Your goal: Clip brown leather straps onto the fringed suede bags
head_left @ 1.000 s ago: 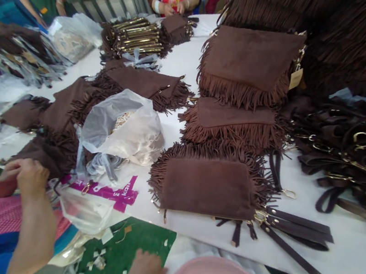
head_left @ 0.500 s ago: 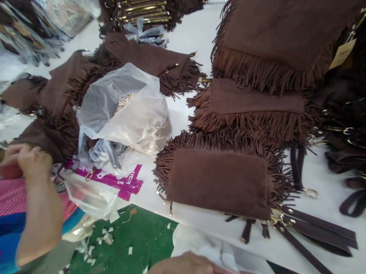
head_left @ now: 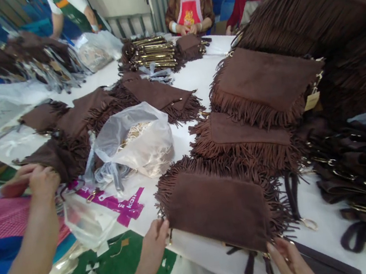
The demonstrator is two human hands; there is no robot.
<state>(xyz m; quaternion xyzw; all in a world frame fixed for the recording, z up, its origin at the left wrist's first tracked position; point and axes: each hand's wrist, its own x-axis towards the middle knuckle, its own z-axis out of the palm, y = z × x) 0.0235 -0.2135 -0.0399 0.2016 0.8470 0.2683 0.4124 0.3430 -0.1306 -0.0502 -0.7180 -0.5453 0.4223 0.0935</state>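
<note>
1. Gripping the nearest fringed suede pouch (head_left: 217, 208) at two corners: the left hand (head_left: 154, 242) has its fingers (head_left: 163, 229) curled on the near-left corner, and the right hand (head_left: 289, 261) pinches the near-right corner by the dark straps (head_left: 250, 267).
2. That pouch lies flat at the white surface's (head_left: 200, 71) near edge, first in a row of three; the second pouch (head_left: 245, 134) and third pouch (head_left: 264, 82) overlap behind it.
3. One clear plastic bag (head_left: 138, 141) sits just left, with a bare strip of surface between them.
4. A co-worker's two hands (head_left: 37, 178) work at far left, well apart.
5. Heaped leather straps (head_left: 365, 173) crowd the right side.
</note>
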